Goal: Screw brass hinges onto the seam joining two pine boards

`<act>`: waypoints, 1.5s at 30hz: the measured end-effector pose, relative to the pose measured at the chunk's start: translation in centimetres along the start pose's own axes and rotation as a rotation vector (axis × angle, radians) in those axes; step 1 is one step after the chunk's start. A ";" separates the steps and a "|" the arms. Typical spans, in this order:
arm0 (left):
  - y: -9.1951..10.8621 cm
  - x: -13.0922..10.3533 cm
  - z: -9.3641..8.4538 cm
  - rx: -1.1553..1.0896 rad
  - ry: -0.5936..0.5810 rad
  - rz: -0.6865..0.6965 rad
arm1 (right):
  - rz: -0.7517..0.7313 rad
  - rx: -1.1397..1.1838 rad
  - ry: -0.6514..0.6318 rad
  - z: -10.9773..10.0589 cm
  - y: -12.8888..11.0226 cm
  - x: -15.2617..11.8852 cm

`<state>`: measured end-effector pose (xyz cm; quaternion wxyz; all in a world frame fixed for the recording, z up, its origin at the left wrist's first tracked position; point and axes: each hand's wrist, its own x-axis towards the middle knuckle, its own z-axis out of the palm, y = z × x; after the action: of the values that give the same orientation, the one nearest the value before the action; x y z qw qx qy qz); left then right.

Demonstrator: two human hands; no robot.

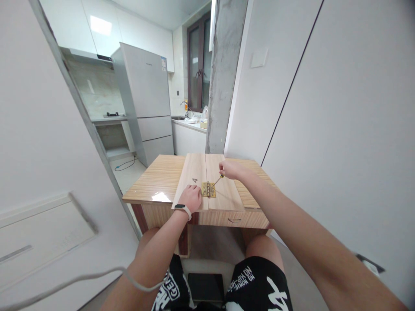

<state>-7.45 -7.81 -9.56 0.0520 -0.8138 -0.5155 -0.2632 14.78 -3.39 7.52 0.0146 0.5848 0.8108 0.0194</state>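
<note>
A brass hinge (209, 189) lies spread across the seam between two pale wooden boards, the left board (194, 166) and the right board (226, 196). My right hand (229, 168) is closed around the handle of a screwdriver (218, 181), mostly hidden by the fingers. Its shaft slants down left to the hinge's right leaf. Resting on the left board, my left hand (192, 198) has its fingers laid down against the hinge's left edge. Small dark screws (194, 180) lie loose on the left board, just beyond that hand.
Both boards lie on a glossy wooden desk (155, 181) with a drawer (233, 219) in front. A white wall (324, 129) rises close on the right. Beyond the desk stand a fridge (147, 86) and a sink counter (191, 125). A pale cable (97, 273) crosses at lower left.
</note>
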 end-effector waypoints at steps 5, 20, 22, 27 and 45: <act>0.0 -0.1 0.0 0.009 0.000 0.001 | -0.032 0.000 0.003 0.0 0.3 0.0; 0.0 0.0 -0.2 -0.018 -0.026 -0.020 | -0.015 -0.065 -0.111 -0.7 -0.5 -0.8; 0.0 0.0 -0.2 -0.016 -0.021 -0.016 | 0.002 -0.069 -0.090 -0.6 -0.5 -0.8; 0.1 0.1 0.0 -0.006 -0.013 -0.015 | 0.005 -0.068 -0.049 -0.4 -0.3 -0.7; -0.1 -0.1 0.1 -0.009 -0.009 -0.015 | 0.035 0.167 -0.011 -0.3 1.3 -1.2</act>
<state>-7.53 -7.84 -9.69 0.0441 -0.8115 -0.5205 -0.2619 16.34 -4.09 7.88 -0.0300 0.5981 0.7993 -0.0511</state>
